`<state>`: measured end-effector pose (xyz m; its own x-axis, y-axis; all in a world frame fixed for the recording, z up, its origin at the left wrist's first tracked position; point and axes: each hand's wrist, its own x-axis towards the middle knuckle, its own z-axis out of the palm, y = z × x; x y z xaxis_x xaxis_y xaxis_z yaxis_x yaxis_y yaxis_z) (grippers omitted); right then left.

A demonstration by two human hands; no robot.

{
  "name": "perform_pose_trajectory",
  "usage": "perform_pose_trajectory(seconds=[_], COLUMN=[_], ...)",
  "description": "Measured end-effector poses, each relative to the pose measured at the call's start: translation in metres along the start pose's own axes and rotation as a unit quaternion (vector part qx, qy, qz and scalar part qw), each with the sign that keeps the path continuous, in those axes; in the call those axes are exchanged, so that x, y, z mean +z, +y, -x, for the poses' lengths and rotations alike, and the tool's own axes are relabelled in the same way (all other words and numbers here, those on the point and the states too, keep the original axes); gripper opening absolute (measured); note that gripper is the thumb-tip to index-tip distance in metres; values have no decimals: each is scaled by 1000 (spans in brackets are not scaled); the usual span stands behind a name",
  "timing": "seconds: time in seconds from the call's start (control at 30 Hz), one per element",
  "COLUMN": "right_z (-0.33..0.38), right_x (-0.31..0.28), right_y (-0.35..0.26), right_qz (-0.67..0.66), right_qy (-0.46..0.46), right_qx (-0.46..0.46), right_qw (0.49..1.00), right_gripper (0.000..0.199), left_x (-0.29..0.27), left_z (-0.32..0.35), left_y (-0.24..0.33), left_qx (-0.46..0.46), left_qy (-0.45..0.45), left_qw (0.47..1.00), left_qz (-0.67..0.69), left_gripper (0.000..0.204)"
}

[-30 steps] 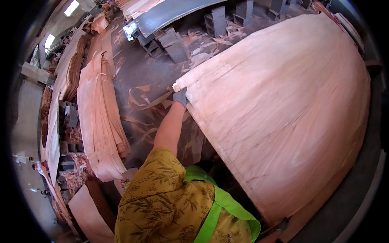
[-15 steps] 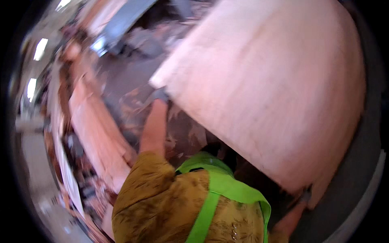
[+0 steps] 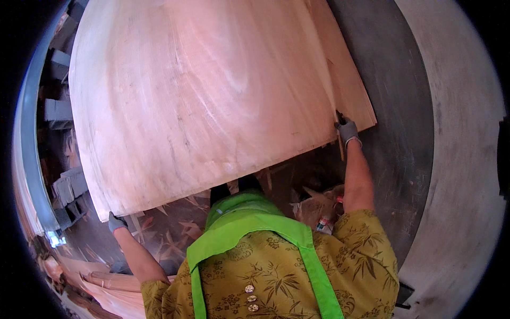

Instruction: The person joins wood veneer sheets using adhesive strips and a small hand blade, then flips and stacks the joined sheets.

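A large, pale pinkish sheet of wood veneer [image 3: 212,101] spreads in front of me. Its near edge runs across above my feet. My left hand [image 3: 116,221], in a grey glove, is closed on the near left corner. At the near right corner my right hand [image 3: 346,129], gloved too, grips the same sheet. Under the right side lies more veneer in a stack [image 3: 353,98], its edges showing past the sheet. A thin strip of wood [image 3: 341,148] hangs by my right hand. The fingers below the sheet are hidden.
A dark grey surface [image 3: 396,106] runs along the right, with a paler floor band [image 3: 462,133] beyond. Grey blocks [image 3: 58,110] line the left beside a blue-grey rail [image 3: 33,138]. Wood scraps [image 3: 159,228] litter the floor near my feet. More veneer [image 3: 119,287] lies at lower left.
The sheet has swung from the right to straight ahead as my view turned. Both hands keep hold of its near corners; the stack at right shows more clearly now.
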<state>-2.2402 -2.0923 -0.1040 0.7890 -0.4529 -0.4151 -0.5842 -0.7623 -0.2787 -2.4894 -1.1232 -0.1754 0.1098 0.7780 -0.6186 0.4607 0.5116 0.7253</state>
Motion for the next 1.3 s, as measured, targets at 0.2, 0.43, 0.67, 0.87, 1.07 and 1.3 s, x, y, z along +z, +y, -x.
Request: perform_pose_trajectory(seconds=[0.2, 0.43, 0.67, 0.87, 1.07, 1.3], right_z=[0, 11, 121, 142, 231, 257], right_x=[-4, 2, -5, 13, 6, 35], right_y=[15, 10, -3, 16, 66, 93], right_qz=[6, -117, -7, 71, 19, -75], right_qy=[-27, 6, 178, 96, 13, 6], right_qx=[-2, -43, -64, 2, 183, 77], right_qw=[1000, 992, 982, 993, 983, 994], right_gripper=[61, 54, 39, 28, 43, 37], left_x=[-2, -14, 117, 182, 180, 190], left_z=[3, 18, 251, 327, 325, 326], left_y=[-8, -7, 0, -28, -30, -28], left_qx=[13, 136, 607, 600, 554, 548], left_qy=[-1, 156, 0, -180, -216, -237], left_qw=[997, 963, 673, 471, 465, 450], left_qz=[72, -171, -423, -621, -656, -664], left_gripper=[29, 36, 61, 62, 56, 56])
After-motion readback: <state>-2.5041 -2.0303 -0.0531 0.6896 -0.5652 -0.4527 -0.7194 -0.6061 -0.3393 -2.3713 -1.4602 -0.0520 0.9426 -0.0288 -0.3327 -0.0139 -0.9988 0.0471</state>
